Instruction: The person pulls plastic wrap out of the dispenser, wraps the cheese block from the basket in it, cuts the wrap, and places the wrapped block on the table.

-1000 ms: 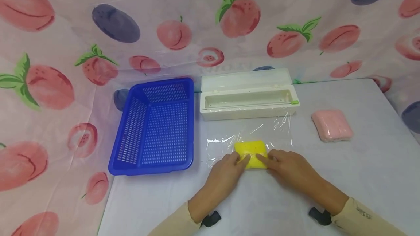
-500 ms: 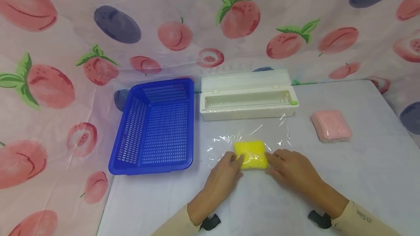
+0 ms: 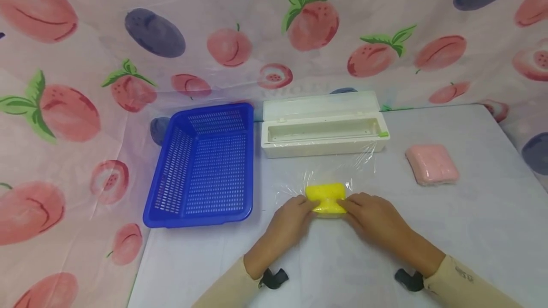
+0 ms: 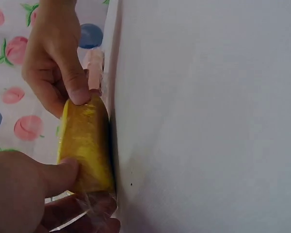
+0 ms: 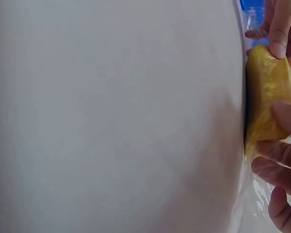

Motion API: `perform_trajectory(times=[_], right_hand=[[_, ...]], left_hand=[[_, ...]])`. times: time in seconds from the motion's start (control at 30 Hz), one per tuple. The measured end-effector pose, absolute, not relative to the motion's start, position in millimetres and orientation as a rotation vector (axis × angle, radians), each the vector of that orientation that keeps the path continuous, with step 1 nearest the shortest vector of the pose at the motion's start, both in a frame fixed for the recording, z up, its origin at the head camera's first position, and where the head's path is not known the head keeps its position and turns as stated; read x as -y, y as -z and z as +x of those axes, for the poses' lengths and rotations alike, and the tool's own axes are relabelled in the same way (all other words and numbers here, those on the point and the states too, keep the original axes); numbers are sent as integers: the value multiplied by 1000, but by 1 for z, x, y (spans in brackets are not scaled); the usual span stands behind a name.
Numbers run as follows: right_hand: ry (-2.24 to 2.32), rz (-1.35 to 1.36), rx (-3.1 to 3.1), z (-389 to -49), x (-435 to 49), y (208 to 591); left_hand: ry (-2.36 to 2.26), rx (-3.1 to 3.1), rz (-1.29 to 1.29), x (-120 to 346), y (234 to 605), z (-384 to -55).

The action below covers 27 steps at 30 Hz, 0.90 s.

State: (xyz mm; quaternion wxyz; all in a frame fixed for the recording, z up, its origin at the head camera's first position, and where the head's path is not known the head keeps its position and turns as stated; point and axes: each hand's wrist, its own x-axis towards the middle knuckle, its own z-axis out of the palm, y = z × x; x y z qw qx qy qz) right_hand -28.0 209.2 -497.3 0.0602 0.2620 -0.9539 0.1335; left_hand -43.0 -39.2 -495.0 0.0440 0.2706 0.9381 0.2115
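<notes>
A soft yellow block [image 3: 326, 191], like a sponge, lies partly wrapped in clear cling film [image 3: 361, 168] in front of the white film dispenser [image 3: 323, 149]. My left hand [image 3: 289, 222] grips its left end, thumb on top. At the other end my right hand [image 3: 377, 215] holds it the same way. In the left wrist view, the left thumb [image 4: 63, 175] presses the block's face, and bunched film hangs at that end. The right wrist view shows the right thumb [image 5: 287, 117] on the block and fingers beside the gathered film.
To the left stands a blue perforated basket [image 3: 145, 220]. A pink film-wrapped block [image 3: 433, 164] lies on the right of the white table [image 3: 484, 232]. The dispenser's lid [image 3: 321, 103] stands raised, against the fruit-patterned cloth [image 3: 239, 4] behind.
Both thumbs were on the block's middle, then moved out to its ends, and now press inward again. The block's near side has tipped up slightly, and the film beside it is more gathered.
</notes>
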Motion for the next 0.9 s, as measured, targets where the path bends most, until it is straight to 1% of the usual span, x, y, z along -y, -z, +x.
perform_trajectory(times=[0.2,0.37,0.53,0.7,0.9], right_hand=[[-603,677,2894,-41,-205,496],[-785,555,2867,-54,-200,492],[-899,486,2838,-69,-197,492],[-960,355,2835,-88,-196,495],[-1004,276,2803,-106,-192,499]], left_hand=[[-814,-2845,751,41,495,-59],[-956,-2890,590,35,488,-76],[-978,-3074,458,27,487,-92],[-961,-3092,458,21,488,-101],[-896,-3140,450,17,493,-114]])
